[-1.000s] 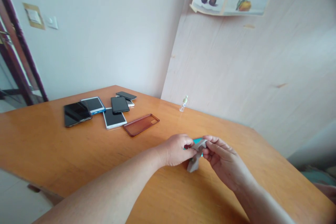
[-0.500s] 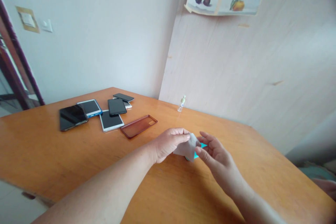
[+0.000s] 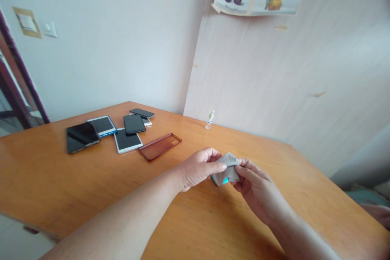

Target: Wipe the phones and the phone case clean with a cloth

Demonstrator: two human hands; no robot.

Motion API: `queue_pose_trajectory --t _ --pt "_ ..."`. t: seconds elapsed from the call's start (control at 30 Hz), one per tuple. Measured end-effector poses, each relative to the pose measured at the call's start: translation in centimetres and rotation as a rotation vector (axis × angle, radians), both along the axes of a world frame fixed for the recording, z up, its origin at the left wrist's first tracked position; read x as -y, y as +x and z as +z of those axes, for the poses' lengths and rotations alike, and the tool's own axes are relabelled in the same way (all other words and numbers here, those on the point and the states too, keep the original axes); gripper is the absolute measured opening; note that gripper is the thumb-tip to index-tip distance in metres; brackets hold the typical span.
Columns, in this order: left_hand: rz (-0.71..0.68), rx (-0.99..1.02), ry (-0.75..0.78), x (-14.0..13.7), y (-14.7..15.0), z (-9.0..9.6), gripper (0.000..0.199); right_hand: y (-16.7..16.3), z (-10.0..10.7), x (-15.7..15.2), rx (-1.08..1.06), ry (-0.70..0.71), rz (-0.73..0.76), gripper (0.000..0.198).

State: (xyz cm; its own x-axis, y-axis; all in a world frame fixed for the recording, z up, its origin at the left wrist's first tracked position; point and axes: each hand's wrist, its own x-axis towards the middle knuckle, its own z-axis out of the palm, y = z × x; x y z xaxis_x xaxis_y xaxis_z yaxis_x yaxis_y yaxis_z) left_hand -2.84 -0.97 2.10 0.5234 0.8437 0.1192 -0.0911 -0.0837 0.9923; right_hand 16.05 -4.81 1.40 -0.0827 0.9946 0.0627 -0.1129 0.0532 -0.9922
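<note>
Above the table's near middle, my left hand (image 3: 202,168) is closed, thumb on top, on a thin grey cloth (image 3: 229,160). From the other side my right hand (image 3: 254,178) pinches the cloth's right part between thumb and fingers. Under the cloth a flat turquoise object (image 3: 225,180) shows only as a small bright patch and edge. The cloth and my fingers hide most of it, so its kind cannot be made out. Left of my left hand lies an empty reddish-brown clear phone case (image 3: 160,147).
On the wooden table (image 3: 183,227), several phones and tablets lie at the left, including a black tablet (image 3: 82,137), a blue-edged tablet (image 3: 102,125) and a black phone (image 3: 134,124). A small spray bottle (image 3: 210,120) stands near the back wall.
My right hand has closed from spread fingers onto the cloth. The cloth now covers more of the turquoise object. My left hand has shifted slightly right.
</note>
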Motion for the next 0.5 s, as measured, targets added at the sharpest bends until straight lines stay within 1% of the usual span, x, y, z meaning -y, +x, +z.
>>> queue_pose_trajectory --t 0.07,0.17,0.23,0.37,0.43,0.5 --pt "-0.072 0.027 -0.051 0.2 0.1 0.0 0.023 -0.3 -0.2 0.0 0.018 0.006 -0.009 0.021" --pt "-0.109 0.072 -0.108 0.3 0.3 -0.3 0.021 -0.6 -0.7 0.1 0.108 0.084 -0.068 0.022" --pt "-0.111 0.106 -0.127 0.1 0.4 -0.6 0.021 -0.7 -0.9 0.2 0.213 0.164 -0.094 0.023" --pt "-0.078 0.133 -0.136 -0.1 0.6 -1.0 0.021 -1.1 -0.8 0.8 0.482 0.352 -0.038 0.026" --pt "-0.120 0.145 -0.152 0.0 0.6 -1.0 0.020 -1.3 -0.6 1.1 0.643 0.448 -0.037 0.024" --pt "-0.157 0.143 -0.167 0.2 0.5 -0.8 0.019 -1.3 -0.5 1.2 0.743 0.490 -0.054 0.021"
